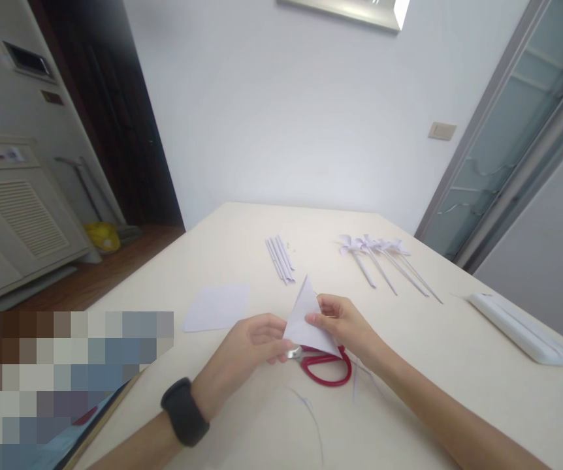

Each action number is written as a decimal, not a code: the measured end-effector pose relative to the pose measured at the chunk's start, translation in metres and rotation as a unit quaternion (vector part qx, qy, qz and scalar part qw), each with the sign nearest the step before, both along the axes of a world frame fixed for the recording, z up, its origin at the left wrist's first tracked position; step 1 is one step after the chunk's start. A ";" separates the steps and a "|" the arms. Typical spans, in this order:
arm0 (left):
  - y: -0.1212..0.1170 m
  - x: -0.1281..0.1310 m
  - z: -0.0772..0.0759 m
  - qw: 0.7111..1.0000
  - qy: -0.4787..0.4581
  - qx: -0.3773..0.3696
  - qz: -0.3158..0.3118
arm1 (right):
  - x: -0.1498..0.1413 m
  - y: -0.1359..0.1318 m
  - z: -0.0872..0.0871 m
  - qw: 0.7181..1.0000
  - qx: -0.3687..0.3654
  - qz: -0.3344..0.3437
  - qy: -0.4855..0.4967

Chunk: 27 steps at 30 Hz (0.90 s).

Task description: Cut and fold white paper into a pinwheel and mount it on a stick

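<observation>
Both hands hold a white sheet of paper (305,316), folded to a triangle with its point facing away from me. My left hand (257,339) pinches the near left corner between thumb and fingers. On the right side, my right hand (343,323) grips the edge, its thumb lying on top of the paper. Beneath the paper lies a pair of scissors with red handles (328,371), its blades mostly hidden. Thin paper strips (311,411) are scattered on the table close to the scissors.
A flat white paper (217,307) lies to the left on the pale table (232,241). Several rolled paper sticks (280,259) rest farther back. Several paper pinwheels on sticks (374,251) lie at the back right. A long white case (521,328) sits by the right edge.
</observation>
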<state>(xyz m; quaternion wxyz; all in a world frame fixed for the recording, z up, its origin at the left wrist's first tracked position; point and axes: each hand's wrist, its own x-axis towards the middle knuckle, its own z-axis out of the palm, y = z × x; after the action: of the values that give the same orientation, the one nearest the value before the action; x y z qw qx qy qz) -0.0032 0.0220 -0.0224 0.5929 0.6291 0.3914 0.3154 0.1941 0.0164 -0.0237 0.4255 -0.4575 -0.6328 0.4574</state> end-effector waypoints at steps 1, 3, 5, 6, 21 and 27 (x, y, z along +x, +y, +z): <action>0.000 0.000 0.000 1.000 0.000 -0.002 0.002 | 0.001 0.001 0.000 1.000 0.002 -0.006 0.004; 0.000 0.000 0.001 1.000 0.003 -0.007 0.006 | 0.003 0.003 0.001 1.000 0.006 -0.014 0.010; 0.000 0.000 0.003 1.000 0.008 -0.010 0.008 | 0.004 0.003 0.002 1.000 0.011 -0.019 0.012; -0.001 0.001 0.004 1.000 0.011 -0.012 0.009 | 0.004 0.003 0.002 1.000 0.013 -0.020 0.013; -0.001 -0.001 0.013 0.997 0.041 0.016 0.070 | 0.001 -0.002 0.006 1.000 0.019 -0.011 0.013; -0.001 -0.004 0.016 0.996 0.042 0.020 0.080 | 0.005 -0.002 0.008 0.999 0.027 -0.035 0.022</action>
<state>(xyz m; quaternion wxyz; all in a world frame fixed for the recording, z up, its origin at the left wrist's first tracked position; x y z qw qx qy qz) -0.0074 0.0211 -0.0062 0.5361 0.6201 0.4588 0.3429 0.1991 0.0148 -0.0161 0.4672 -0.4575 -0.6193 0.4347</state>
